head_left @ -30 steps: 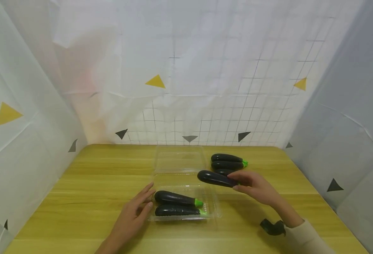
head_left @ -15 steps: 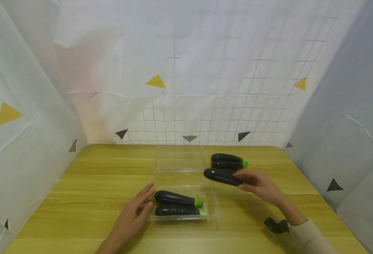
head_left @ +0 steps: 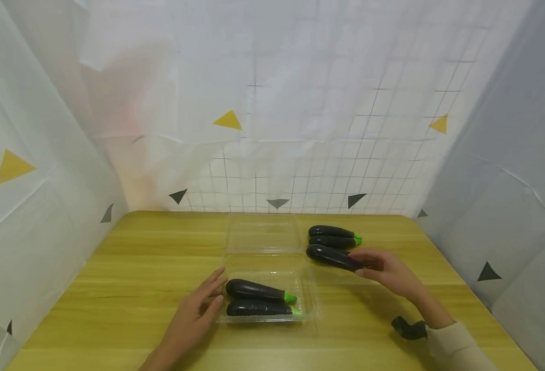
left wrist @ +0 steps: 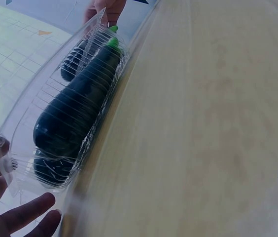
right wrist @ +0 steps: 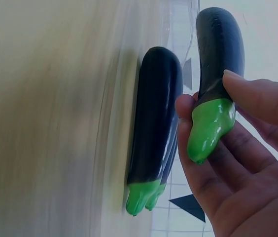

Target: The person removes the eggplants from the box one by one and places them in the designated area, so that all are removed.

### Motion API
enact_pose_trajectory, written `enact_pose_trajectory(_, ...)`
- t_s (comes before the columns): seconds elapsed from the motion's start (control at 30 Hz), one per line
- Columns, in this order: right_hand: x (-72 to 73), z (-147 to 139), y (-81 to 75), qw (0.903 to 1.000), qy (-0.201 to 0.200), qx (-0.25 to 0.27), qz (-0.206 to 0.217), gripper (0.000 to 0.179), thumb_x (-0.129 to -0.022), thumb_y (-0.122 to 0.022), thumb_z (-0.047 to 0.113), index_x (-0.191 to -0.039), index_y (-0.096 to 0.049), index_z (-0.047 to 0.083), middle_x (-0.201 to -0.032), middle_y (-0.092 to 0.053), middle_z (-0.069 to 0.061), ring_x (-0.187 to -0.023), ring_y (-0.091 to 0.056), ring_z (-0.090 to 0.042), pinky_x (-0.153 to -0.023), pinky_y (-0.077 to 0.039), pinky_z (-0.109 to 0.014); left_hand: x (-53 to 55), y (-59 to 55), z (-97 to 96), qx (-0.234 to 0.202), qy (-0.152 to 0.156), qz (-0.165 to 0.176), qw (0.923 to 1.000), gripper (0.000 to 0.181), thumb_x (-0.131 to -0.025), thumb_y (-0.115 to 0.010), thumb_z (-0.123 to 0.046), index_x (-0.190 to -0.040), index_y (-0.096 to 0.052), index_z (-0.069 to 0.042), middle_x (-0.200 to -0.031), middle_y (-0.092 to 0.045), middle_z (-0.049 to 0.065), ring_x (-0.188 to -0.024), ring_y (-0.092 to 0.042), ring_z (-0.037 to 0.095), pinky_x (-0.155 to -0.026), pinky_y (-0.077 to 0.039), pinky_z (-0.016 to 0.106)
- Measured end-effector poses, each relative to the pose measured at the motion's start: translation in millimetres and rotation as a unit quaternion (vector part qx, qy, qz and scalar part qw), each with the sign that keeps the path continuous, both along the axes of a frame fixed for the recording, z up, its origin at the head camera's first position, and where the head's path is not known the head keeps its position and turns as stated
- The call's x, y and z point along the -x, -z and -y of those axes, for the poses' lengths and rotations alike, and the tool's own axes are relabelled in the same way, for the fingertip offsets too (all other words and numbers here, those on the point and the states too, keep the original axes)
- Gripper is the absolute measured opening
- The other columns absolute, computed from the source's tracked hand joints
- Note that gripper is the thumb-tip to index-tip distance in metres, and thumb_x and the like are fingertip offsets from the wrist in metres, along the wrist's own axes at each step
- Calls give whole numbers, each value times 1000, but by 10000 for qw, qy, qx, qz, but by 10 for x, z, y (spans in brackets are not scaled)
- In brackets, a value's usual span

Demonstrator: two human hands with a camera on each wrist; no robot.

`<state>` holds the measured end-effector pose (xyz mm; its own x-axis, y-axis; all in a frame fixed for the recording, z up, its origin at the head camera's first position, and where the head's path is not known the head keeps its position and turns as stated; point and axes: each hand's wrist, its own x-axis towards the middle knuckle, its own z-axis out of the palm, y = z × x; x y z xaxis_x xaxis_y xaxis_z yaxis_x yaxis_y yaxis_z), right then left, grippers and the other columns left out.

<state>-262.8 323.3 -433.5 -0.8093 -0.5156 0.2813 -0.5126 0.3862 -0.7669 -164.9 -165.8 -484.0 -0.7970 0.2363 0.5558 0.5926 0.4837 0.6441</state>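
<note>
In the head view, my right hand (head_left: 386,270) pinches a dark eggplant (head_left: 330,256) near its stem end. The right wrist view shows its green stem (right wrist: 210,128) between thumb and fingers. The held eggplant is above the table, just in front of two eggplants (head_left: 331,231) lying side by side. Fingers of my left hand (head_left: 191,314), mostly straight, touch the left end of a clear plastic container (head_left: 316,304). Two more eggplants (head_left: 258,290) lie inside it, stems to the right. The left wrist view also shows them (left wrist: 75,108) through the ribbed wall.
The container's clear lid (head_left: 263,232) lies folded back on the wooden table (head_left: 152,268). A dark curved object (head_left: 409,328) is beside the right sleeve (head_left: 455,345). White sheeting with a grid (head_left: 272,170) stands behind the table, with more sheeting at both sides.
My right hand has moved right, away from the container, carrying the eggplant closer to the pair at the back. My left hand has stayed at the container.
</note>
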Motion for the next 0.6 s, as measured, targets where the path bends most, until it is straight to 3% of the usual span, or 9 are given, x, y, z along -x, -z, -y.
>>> enact_pose_trajectory(0.6,112,-179,151,9991,-165,-387,31,36,-93,-74,-2,-129,-69,1,-126,-69,-16,-112,-67,-22,-91,-58,-34,6,3,2,-17,19,-23,10000,41,-102,-65,-3,-142,-62,-6,-155,-50,13,-110,-71,24,-89,-60,39)
